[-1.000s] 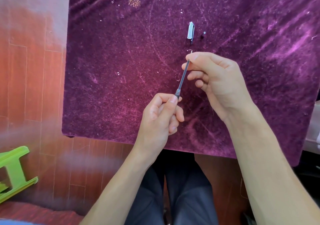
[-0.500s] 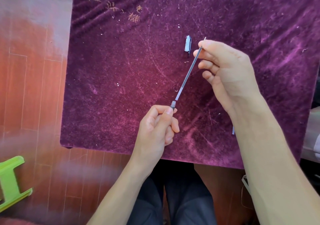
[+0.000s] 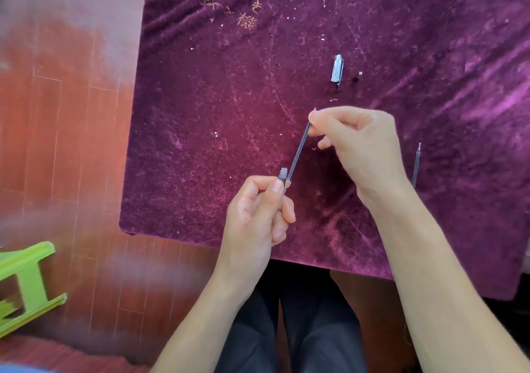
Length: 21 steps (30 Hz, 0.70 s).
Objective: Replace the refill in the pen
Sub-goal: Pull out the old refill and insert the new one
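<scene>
While the person sits with knees under the table edge, both hands work just above the purple velvet cloth [image 3: 200, 114].

Nearest: the left hand [image 3: 255, 215] is curled closed around the pen barrel [image 3: 283, 173]; only the threaded open end shows above the thumb, the rest is hidden in the fist.

Next out: the right hand [image 3: 358, 140] pinches the upper end of a thin dark refill [image 3: 299, 149] between thumb and fingertips, other fingers loosely folded. The refill slants down-left; its lower end sits just beside the barrel mouth, apparently outside it rather than in it. Cannot tell whether it touches the threads.

To the right, beside the right wrist, a second refill [image 3: 416, 163] lies on the cloth with its tip pointing away, partly hidden by the forearm.

Farther out: the clear pen cap [image 3: 337, 68] lies on the cloth, with two small bits [image 3: 358, 76] near it, too small to identify; possibly the tip section or spring.

Judgement on progress: the pen is disassembled, cap off, barrel open, one refill out of the barrel. Which refill is old and which is new cannot be read here. Remaining, either way: seat a refill fully in the barrel, refit the front piece, recap. Roughly mid-task.
</scene>
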### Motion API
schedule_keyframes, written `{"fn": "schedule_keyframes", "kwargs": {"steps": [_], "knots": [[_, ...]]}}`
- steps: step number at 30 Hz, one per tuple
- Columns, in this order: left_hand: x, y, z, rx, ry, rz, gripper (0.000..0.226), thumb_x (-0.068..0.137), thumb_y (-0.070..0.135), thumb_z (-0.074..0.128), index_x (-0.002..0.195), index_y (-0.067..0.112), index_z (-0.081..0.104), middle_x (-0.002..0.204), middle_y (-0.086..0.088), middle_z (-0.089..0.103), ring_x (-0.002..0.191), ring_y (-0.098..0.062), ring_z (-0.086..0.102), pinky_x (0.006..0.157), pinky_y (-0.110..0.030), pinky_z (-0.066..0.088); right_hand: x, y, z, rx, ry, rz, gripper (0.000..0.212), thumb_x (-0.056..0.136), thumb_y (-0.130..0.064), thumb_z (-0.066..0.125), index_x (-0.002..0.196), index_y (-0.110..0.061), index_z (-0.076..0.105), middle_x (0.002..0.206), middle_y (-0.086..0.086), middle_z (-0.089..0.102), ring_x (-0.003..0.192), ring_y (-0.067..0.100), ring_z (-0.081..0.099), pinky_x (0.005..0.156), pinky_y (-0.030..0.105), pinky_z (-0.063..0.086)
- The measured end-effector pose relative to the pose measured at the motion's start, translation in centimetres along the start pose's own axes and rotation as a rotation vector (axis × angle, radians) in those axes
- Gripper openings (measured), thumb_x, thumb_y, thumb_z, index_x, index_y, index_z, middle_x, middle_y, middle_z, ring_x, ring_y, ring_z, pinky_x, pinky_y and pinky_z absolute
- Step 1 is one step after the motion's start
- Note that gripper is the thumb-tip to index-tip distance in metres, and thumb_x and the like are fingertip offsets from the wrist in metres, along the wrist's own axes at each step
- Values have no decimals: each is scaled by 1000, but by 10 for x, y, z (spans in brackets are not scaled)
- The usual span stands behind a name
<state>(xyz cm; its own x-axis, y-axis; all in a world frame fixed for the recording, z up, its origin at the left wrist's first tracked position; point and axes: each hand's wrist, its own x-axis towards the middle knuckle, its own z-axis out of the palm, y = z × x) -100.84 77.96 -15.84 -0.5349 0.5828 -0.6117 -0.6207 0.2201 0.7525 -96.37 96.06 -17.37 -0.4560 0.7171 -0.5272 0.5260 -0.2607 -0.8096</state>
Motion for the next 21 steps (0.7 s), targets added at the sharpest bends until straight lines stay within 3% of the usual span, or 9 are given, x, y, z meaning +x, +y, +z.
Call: {"fn": "schedule_keyframes", "kwargs": {"steps": [6,10,21], "knots": [[-9,-2,-12,16,54,-34,17,101,28,52,97,14,62,70,-9,61,47,-10,37,43,-20,33,2,-15,38,-206,-46,16,19,88,-36,76,75,-25,84,75,-6,82,71,13,79,81,40,66],[-9,-3,-18,-1,75,-30,17,101,27,52,97,14,62,69,-8,61,46,-9,38,43,-19,34,8,-18,54,-287,-41,11,22,88,-37,76,71,-26,83,70,-13,81,69,6,78,76,32,63],[-5,-1,-24,-47,74,1,16,103,24,51,97,13,60,70,-9,60,46,-7,39,43,-18,35,13,-17,67,-422,35,-22,22,87,-35,74,69,-24,82,64,-11,79,61,3,75,58,18,52]]}}
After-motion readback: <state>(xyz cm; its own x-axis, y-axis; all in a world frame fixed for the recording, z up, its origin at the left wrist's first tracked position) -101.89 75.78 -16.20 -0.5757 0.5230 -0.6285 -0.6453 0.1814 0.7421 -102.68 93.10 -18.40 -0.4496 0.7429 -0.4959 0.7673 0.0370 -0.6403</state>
